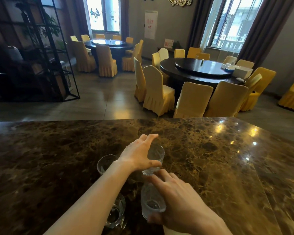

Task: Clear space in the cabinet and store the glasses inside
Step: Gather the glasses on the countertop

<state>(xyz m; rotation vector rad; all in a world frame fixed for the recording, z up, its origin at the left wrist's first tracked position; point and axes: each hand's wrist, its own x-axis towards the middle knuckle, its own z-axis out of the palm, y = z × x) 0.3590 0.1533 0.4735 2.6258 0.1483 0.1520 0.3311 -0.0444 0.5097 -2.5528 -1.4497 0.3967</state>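
Several clear drinking glasses stand on a dark marble counter (210, 158). My left hand (139, 155) reaches over the far glass (155, 158), with thumb and fingers around its sides. My right hand (180, 199) is wrapped around a nearer glass (151, 202). A third glass (105, 164) stands to the left behind my left forearm. Another glass (116, 216) sits close to the counter's near edge, partly hidden under that forearm. No cabinet is in view.
Beyond the counter lies a dining room with two round dark tables (200, 70) ringed by yellow-covered chairs (156, 92). A black metal shelving frame (41, 53) stands at the left. The counter's right end angles away.
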